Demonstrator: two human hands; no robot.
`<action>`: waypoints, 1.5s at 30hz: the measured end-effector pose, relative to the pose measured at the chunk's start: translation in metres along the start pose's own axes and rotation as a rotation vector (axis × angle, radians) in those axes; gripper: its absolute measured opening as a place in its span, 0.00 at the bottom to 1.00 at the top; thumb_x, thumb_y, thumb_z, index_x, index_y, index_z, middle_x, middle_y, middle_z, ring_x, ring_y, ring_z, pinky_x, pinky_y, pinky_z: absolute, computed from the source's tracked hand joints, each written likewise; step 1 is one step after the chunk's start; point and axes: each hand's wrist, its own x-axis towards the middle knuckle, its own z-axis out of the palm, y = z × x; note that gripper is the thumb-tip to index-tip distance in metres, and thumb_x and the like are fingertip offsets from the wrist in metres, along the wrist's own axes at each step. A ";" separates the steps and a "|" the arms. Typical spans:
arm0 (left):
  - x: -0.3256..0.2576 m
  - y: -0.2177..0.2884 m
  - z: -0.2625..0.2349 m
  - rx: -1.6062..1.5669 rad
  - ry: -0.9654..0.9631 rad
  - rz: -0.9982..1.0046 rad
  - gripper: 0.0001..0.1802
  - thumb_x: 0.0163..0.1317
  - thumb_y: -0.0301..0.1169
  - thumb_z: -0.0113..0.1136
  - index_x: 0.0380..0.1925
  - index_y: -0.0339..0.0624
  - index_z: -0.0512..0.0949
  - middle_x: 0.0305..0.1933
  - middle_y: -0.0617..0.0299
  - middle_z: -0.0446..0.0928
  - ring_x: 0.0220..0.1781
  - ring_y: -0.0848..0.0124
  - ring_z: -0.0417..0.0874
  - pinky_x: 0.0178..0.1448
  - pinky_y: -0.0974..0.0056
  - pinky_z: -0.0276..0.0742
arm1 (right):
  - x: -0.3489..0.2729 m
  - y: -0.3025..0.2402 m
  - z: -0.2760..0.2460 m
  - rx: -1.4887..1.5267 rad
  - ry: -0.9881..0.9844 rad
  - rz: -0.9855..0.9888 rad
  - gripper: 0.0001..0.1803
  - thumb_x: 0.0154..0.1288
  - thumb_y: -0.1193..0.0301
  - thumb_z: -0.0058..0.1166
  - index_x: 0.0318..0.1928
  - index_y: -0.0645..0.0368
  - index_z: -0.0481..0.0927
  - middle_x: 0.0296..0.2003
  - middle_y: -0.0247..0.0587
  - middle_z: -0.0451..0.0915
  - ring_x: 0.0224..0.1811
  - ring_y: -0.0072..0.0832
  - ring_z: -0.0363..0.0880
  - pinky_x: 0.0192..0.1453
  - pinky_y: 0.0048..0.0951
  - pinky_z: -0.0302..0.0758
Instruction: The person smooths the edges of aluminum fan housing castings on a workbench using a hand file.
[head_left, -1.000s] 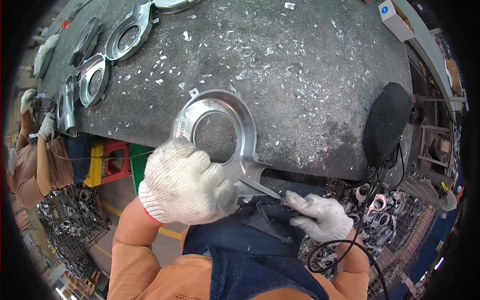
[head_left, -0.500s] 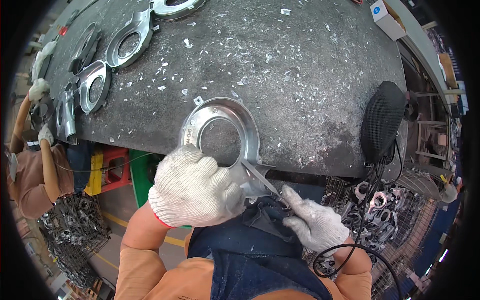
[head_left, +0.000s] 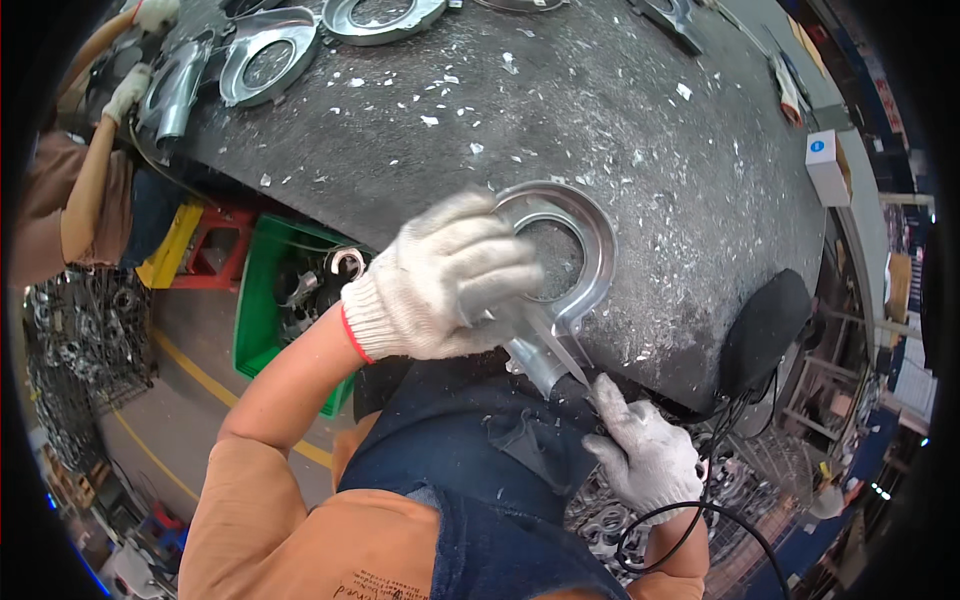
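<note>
Seen from above through a fisheye lens: a dark, rough worktable [head_left: 640, 130] littered with pale metal chips and shavings. At its near edge, a shiny ring-shaped metal casting [head_left: 575, 262] with a round opening and a short neck pointing down over the table edge. Left hand [head_left: 440, 285], in a white knit glove with a red cuff line, clamped over the left side of the ring, fingers curled across its rim and into the opening, pressing it against the table. Right hand [head_left: 645, 455], also white-gloved, lower and to the right, closed around the handle of a thin metal blade [head_left: 562, 352], blade tip laid against the casting's neck just below the ring. Orange sleeves and a dark blue denim apron in the lower part of the view. At the far left edge of the table, more ring castings [head_left: 270, 60], and beside them another person's gloved hand [head_left: 128, 90] and bare forearm. Below the table on the left, a green crate [head_left: 262, 310] holding metal parts, next to a red and yellow stand. On the right, a black oval pad [head_left: 765, 330] at the table edge, with a black cable [head_left: 700, 515] looping beneath the right wrist. A small white box [head_left: 828, 165] near the far right rim of the table.
</note>
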 end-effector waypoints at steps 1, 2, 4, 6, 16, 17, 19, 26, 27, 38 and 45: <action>-0.003 0.003 -0.002 0.042 0.087 -0.027 0.40 0.44 0.51 0.84 0.57 0.44 0.86 0.61 0.52 0.85 0.64 0.50 0.86 0.79 0.38 0.75 | 0.005 -0.004 -0.003 -0.014 -0.005 0.002 0.39 0.70 0.57 0.71 0.80 0.38 0.76 0.43 0.49 0.87 0.43 0.53 0.90 0.47 0.50 0.87; -0.005 0.005 -0.007 0.073 0.088 -0.110 0.47 0.42 0.54 0.84 0.62 0.41 0.84 0.65 0.49 0.83 0.67 0.48 0.84 0.81 0.36 0.72 | 0.011 -0.007 -0.005 -0.074 -0.035 -0.016 0.38 0.72 0.56 0.69 0.81 0.36 0.73 0.43 0.50 0.86 0.40 0.52 0.91 0.45 0.50 0.88; -0.002 0.010 -0.026 0.158 -0.006 -0.272 0.61 0.34 0.56 0.86 0.69 0.32 0.78 0.69 0.44 0.81 0.72 0.43 0.82 0.84 0.35 0.68 | 0.017 -0.008 -0.006 -0.151 -0.067 -0.083 0.38 0.75 0.56 0.66 0.82 0.34 0.71 0.42 0.51 0.85 0.37 0.51 0.91 0.41 0.50 0.89; -0.012 0.003 -0.025 0.144 -0.040 -0.316 0.64 0.30 0.56 0.87 0.70 0.32 0.78 0.69 0.43 0.82 0.73 0.44 0.82 0.85 0.36 0.68 | 0.027 -0.014 -0.006 -0.158 -0.073 -0.115 0.37 0.75 0.55 0.65 0.82 0.34 0.71 0.42 0.52 0.85 0.37 0.52 0.91 0.40 0.50 0.88; -0.015 -0.004 -0.017 0.075 -0.019 -0.336 0.62 0.25 0.53 0.87 0.65 0.31 0.82 0.64 0.44 0.86 0.71 0.46 0.84 0.84 0.40 0.70 | 0.025 -0.021 -0.013 -0.181 -0.168 -0.071 0.38 0.77 0.54 0.63 0.83 0.32 0.67 0.45 0.56 0.85 0.38 0.55 0.92 0.42 0.53 0.89; -0.014 -0.004 -0.018 0.070 -0.027 -0.353 0.64 0.22 0.56 0.88 0.65 0.31 0.83 0.63 0.44 0.87 0.71 0.46 0.84 0.84 0.40 0.70 | 0.026 -0.022 -0.013 -0.174 -0.165 -0.069 0.38 0.77 0.54 0.63 0.84 0.32 0.66 0.45 0.57 0.85 0.39 0.55 0.91 0.42 0.53 0.89; -0.012 -0.005 -0.017 0.073 0.002 -0.318 0.63 0.24 0.58 0.88 0.64 0.31 0.83 0.62 0.45 0.87 0.70 0.46 0.85 0.84 0.40 0.71 | 0.021 -0.020 -0.016 -0.177 -0.169 -0.054 0.38 0.77 0.55 0.63 0.84 0.32 0.66 0.44 0.57 0.85 0.39 0.56 0.91 0.42 0.53 0.89; -0.013 -0.004 -0.015 0.091 0.014 -0.342 0.59 0.32 0.61 0.87 0.63 0.33 0.85 0.62 0.47 0.87 0.69 0.47 0.86 0.82 0.40 0.73 | 0.046 -0.029 -0.026 -0.173 -0.122 -0.053 0.39 0.77 0.55 0.63 0.85 0.32 0.64 0.41 0.58 0.85 0.37 0.56 0.91 0.39 0.54 0.88; -0.012 -0.004 -0.013 0.088 0.011 -0.348 0.58 0.32 0.61 0.87 0.63 0.33 0.85 0.62 0.47 0.88 0.69 0.48 0.86 0.82 0.40 0.73 | 0.052 -0.032 -0.027 -0.196 -0.118 -0.044 0.39 0.78 0.55 0.63 0.85 0.33 0.64 0.41 0.58 0.85 0.36 0.56 0.91 0.38 0.54 0.88; -0.009 -0.005 -0.015 0.078 0.043 -0.355 0.53 0.35 0.59 0.86 0.61 0.36 0.87 0.62 0.48 0.88 0.68 0.50 0.86 0.82 0.42 0.73 | 0.063 -0.036 -0.033 -0.245 -0.095 -0.086 0.39 0.79 0.54 0.61 0.85 0.34 0.64 0.39 0.58 0.85 0.34 0.54 0.92 0.36 0.52 0.88; -0.007 -0.006 -0.012 0.055 0.057 -0.361 0.52 0.34 0.59 0.86 0.59 0.37 0.88 0.60 0.50 0.89 0.66 0.51 0.87 0.80 0.41 0.75 | 0.063 -0.036 -0.038 -0.171 -0.095 0.005 0.39 0.73 0.58 0.67 0.82 0.38 0.71 0.46 0.54 0.89 0.43 0.54 0.91 0.45 0.51 0.88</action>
